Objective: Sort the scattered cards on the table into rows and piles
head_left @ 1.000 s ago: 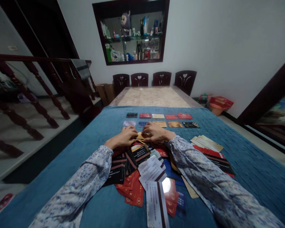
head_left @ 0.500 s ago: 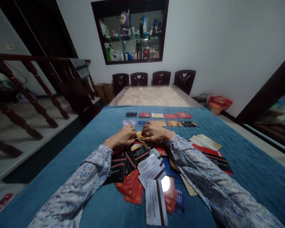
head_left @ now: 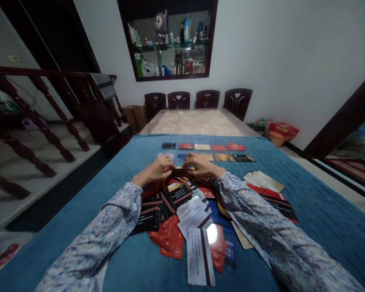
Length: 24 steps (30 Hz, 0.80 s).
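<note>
Card (head_left: 180, 172) pinched between left hand (head_left: 157, 169) and right hand (head_left: 200, 167), fingers grasping its ends, above loose card pile (head_left: 188, 215); advise level, even grip.

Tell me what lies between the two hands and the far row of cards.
In the head view, between the left hand, the right hand and the far row of cards lies a nearer row of cards, on the blue cloth.
</note>
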Available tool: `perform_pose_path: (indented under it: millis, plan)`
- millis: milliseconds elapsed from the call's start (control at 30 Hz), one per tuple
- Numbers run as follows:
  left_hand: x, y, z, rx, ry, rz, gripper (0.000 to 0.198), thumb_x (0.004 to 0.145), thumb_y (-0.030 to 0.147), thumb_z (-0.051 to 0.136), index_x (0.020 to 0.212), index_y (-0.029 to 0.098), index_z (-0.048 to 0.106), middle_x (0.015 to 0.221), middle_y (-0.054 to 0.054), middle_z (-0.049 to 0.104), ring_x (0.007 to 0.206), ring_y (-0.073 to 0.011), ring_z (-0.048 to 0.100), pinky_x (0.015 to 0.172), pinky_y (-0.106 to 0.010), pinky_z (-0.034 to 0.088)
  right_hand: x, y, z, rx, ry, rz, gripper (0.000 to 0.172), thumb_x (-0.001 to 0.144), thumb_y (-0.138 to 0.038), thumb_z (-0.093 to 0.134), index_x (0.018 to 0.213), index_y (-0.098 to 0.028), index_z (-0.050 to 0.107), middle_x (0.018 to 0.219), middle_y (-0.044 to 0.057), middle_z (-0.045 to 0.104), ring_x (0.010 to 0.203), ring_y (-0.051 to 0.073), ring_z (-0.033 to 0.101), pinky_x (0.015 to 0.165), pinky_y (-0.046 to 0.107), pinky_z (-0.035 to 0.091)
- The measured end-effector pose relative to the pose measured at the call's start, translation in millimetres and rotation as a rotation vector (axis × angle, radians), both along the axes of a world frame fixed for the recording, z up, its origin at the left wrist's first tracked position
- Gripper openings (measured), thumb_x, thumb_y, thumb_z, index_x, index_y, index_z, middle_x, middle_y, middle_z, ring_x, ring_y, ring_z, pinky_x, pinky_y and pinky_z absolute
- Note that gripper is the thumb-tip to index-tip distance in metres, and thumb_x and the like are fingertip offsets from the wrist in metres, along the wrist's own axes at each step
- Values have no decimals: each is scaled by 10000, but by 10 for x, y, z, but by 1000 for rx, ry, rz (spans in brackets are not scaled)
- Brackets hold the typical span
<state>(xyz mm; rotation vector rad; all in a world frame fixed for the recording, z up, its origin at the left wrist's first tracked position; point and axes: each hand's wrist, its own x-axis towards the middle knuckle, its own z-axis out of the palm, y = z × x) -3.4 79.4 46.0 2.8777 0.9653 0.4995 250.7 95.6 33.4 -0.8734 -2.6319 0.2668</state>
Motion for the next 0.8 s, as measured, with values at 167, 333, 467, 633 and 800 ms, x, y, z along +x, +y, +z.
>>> perform_pose_path:
  millis: [167, 333, 467, 633, 800]
  plan:
    - [-43, 19, -10, 35, -93, -45, 291, 840, 75, 530, 952, 185, 774, 895, -65, 705, 958, -212, 629, 912, -352, 517, -16, 3, -10, 24, 25, -23, 238, 831, -146, 656, 1006, -168, 816, 932, 108, 701, 988, 238, 603, 820, 316, 481]
    - [-92, 56, -40, 31, -114, -36, 362, 829, 60, 539, 1059, 196, 783, 931, -67, 725, 970, -214, 640, 930, -367, 525, -18, -26, -19, 50, 32, -57, 296, 859, -138, 622, 1111, -163, 777, 1000, 112, 679, 942, 220, 615, 836, 311, 483]
    - [-121, 103, -89, 50, -121, -18, 363, 833, 54, 560, 1080, 199, 783, 971, -71, 748, 980, -216, 649, 938, -373, 528, -18, -13, -51, 57, 13, -84, 371, 868, -132, 604, 1219, -167, 719, 1051, 113, 672, 921, 215, 621, 848, 315, 481]
    - [-129, 93, -131, 50, -150, 36, 357, 860, 74, 583, 1140, 201, 764, 1069, -82, 768, 1022, -222, 670, 954, -372, 535, -18, -2, -96, 108, 7, -103, 419, 881, -143, 591, 1293, -186, 651, 1054, 97, 671, 909, 212, 609, 835, 310, 464]
    - [-108, 47, -146, 47, -190, 146, 365, 853, 77, 590, 1181, 195, 697, 1140, -81, 752, 1065, -233, 676, 984, -390, 529, -37, -38, -94, 135, -14, -169, 419, 935, -212, 596, 1354, -198, 612, 1062, 102, 670, 863, 206, 605, 801, 296, 439]
